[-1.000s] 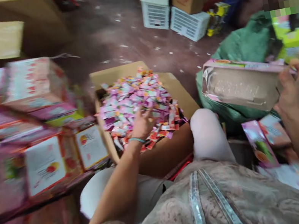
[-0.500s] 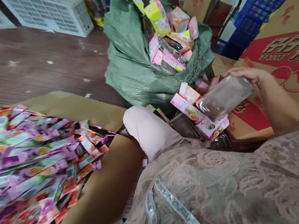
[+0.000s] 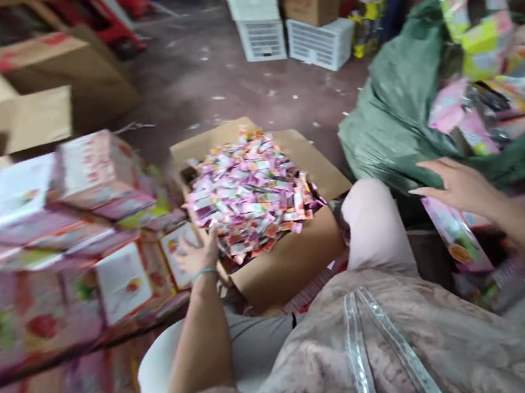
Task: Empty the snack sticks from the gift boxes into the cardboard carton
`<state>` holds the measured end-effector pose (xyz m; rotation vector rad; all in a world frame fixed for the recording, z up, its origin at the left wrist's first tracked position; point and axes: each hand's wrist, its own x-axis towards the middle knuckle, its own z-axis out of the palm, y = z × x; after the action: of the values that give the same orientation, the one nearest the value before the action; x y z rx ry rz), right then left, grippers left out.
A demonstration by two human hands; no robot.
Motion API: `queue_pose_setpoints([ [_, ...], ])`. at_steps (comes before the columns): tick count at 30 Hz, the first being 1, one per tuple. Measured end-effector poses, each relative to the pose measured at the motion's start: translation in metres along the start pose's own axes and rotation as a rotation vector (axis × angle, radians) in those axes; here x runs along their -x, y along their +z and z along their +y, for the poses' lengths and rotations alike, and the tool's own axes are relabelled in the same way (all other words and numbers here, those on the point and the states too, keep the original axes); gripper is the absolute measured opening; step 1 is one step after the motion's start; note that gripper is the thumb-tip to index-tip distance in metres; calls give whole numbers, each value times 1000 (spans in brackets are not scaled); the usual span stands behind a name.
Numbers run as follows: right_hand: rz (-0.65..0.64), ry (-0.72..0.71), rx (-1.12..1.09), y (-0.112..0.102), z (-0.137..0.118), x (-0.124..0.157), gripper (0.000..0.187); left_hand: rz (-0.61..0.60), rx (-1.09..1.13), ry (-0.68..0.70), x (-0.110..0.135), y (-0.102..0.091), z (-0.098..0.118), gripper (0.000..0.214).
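My left hand [image 3: 196, 257] reaches to the end of the stacked cartons, its fingers spread against a small carton with a white panel and an orange edge [image 3: 176, 242]. Beside that hand stands an open cardboard box [image 3: 287, 280] heaped with purple, pink and orange sachets [image 3: 246, 192]. On the other side my right hand [image 3: 461, 188] hovers with fingers apart and nothing in them. Just below it lies a flattened-looking pink and purple carton [image 3: 457, 236] with a fruit picture.
Rows of fruit-printed cartons [image 3: 56, 294] are stacked at left, with a large open cardboard box [image 3: 40, 120] behind. A green sack [image 3: 384, 107] of discarded packaging stands at right. White crates [image 3: 262, 37] line the back of the dark floor.
The view has swung left, bringing the stacked cartons and my left hand into sight. The clear plastic tray has left my right hand, which is now open.
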<state>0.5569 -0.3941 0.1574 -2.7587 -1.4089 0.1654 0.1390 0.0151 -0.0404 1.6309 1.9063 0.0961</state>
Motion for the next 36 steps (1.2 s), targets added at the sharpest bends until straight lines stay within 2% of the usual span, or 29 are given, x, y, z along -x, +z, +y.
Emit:
queue_pose_setpoints([
  [1,48,-120,-37,14,-33,-31,68,21,15,-40,-5,5,-1,107],
  [3,63,-321,-97,53,-109,-88,70,44,33,-6,-13,14,1,106],
  [5,-7,-412,-134,103,-184,-137,79,76,30,99,-22,18,5,107],
  [7,-96,-477,-134,157,-246,-181,90,111,20,151,-34,17,11,110],
  [9,-170,-507,-128,205,-288,-220,98,118,5,149,-53,14,18,112],
  [11,-235,-458,-143,242,-313,-254,102,84,-23,153,-80,12,25,111],
  [13,-255,-399,-199,267,-325,-285,97,4,-64,204,-108,15,33,107],
  [15,-210,-376,-280,284,-332,-311,88,-102,-118,295,-131,25,39,100],
  [18,-130,-341,-334,301,-342,-343,83,-191,-176,387,-139,49,37,85],
  [20,-134,-290,-300,312,-351,-360,84,-191,-180,409,-126,65,31,75],
  [24,-232,-221,-197,331,-369,-389,85,-198,-202,445,-80,85,16,67],
  [26,-306,-211,-186,333,-374,-401,84,-186,-239,436,-62,91,11,67],
  [28,-405,-208,-221,326,-373,-411,85,-181,-274,421,-49,95,6,67],
  [30,-517,-227,-295,311,-368,-413,85,-195,-285,418,-41,96,3,66],
  [32,-573,-281,-344,294,-361,-402,88,-214,-274,416,-37,94,2,65],
  [34,-561,-362,-336,282,-352,-373,89,-234,-252,404,-34,89,1,65],
  [36,-549,-453,-298,280,-342,-330,87,-239,-230,381,-32,81,1,63],
])
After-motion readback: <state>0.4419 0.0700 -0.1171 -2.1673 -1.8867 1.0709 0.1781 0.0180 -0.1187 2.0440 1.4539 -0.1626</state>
